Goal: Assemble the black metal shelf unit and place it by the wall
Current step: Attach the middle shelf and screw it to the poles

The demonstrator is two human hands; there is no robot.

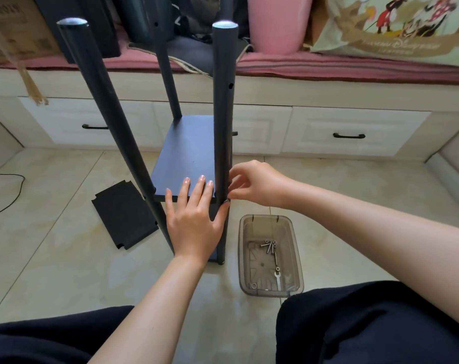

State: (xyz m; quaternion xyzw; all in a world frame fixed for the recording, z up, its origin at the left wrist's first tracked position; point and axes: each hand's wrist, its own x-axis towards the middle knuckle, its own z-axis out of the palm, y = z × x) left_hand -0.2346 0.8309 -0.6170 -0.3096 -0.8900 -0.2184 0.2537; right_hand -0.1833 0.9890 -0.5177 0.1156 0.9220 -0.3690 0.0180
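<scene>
Left hand [194, 219] flat on shelf [186, 158]; right hand [252, 183] pinching something hidden behind post [223, 114]

A cartoon-printed bag [396, 24] on the pink-covered ledge bears script lettering that includes the word "Disney"; the words around it are too small to read. A cardboard box [10, 24] at the upper left shows faint print reading roughly "2019", with blurred label marks below.
</scene>
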